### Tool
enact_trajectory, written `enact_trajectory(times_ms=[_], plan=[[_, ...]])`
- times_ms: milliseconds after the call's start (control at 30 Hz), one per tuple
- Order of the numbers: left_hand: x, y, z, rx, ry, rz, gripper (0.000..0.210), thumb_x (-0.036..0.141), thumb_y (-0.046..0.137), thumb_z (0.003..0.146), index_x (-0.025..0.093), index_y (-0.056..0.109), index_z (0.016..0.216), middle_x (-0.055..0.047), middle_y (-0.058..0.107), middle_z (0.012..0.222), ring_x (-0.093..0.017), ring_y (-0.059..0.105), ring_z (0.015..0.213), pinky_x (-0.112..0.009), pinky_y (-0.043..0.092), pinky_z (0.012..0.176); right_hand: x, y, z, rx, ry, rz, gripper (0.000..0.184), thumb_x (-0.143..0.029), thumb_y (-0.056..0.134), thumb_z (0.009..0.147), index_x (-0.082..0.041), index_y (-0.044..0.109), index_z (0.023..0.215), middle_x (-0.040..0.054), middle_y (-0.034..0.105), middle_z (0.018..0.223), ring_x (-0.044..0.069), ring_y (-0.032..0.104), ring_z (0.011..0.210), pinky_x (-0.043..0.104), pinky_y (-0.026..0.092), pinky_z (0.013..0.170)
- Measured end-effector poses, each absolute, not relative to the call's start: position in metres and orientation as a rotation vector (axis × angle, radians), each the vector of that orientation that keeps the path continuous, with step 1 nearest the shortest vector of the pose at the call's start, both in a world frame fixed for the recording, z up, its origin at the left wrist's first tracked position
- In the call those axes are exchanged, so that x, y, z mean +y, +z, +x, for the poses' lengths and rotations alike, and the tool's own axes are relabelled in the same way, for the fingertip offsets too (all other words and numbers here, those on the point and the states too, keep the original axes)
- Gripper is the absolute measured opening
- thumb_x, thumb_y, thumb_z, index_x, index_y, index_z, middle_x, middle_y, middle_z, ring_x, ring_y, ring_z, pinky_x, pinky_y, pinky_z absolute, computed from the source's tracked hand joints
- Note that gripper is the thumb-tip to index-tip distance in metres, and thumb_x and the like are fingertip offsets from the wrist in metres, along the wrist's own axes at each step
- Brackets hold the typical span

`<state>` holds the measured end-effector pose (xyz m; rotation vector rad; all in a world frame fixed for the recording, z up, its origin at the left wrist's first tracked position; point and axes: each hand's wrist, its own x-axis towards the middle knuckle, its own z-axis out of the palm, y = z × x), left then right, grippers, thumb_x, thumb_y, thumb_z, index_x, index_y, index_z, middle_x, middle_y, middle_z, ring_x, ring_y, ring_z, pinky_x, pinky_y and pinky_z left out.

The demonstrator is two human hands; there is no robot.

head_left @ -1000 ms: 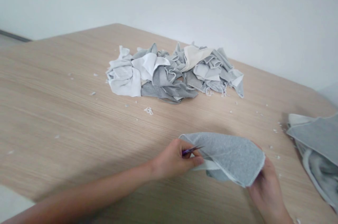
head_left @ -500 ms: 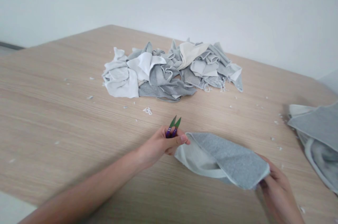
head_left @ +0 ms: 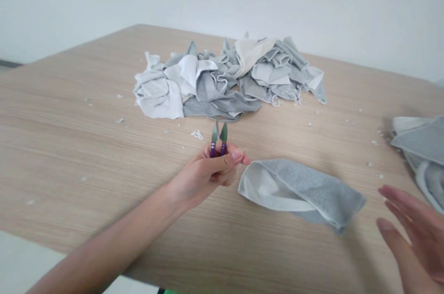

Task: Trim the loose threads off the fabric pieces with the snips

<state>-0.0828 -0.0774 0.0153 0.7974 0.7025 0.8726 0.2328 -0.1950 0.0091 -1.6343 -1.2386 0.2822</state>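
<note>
Gripping small snips (head_left: 218,139) with fingers curled shut, blades upright, the left hand (head_left: 208,174) sits at frame centre. Just right of it a folded grey cloth (head_left: 305,190) lies on the table (head_left: 69,146). At lower right, the right hand (head_left: 414,229) hovers, fingers spread, holding nothing.

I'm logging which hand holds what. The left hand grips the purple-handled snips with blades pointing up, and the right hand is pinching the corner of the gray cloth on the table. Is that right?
Not quite. The head view shows the right hand open and clear of the gray cloth, which lies on the table untouched. The rest holds: the left hand grips the purple-handled snips, blades up.
</note>
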Motion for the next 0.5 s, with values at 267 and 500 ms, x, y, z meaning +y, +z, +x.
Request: enact_trajectory(times_ms=[267, 500], plan=[[-0.083, 0.031, -0.082, 0.625, 0.948, 0.806, 0.023, 0.035, 0.078, 0.083, 0.016, 0.068, 0.076, 0.010, 0.024, 0.047, -0.004, 0.016, 0.041, -0.021, 0.018, 0.044, -0.160, 0.014, 0.152, -1.881, 0.299, -1.368, 0.032, -0.027, 0.064, 0.093, -0.027, 0.066, 0.125, 0.0077, 0.069, 0.125, 0.028, 0.067, 0.114, 0.047, 0.053, 0.100], [-0.086, 0.045, -0.077, 0.516, 0.971, 0.796, 0.019, 0.031, 0.075, 0.086, 0.015, 0.070, 0.078, 0.011, 0.024, 0.046, -0.004, 0.016, 0.040, -0.020, 0.017, 0.043, -0.120, -0.004, 0.112, -2.093, 0.645, -1.300, 0.045, -0.041, 0.073, 0.086, -0.021, 0.064, 0.126, 0.0106, 0.072, 0.123, 0.030, 0.067, 0.114, 0.049, 0.053, 0.100]])
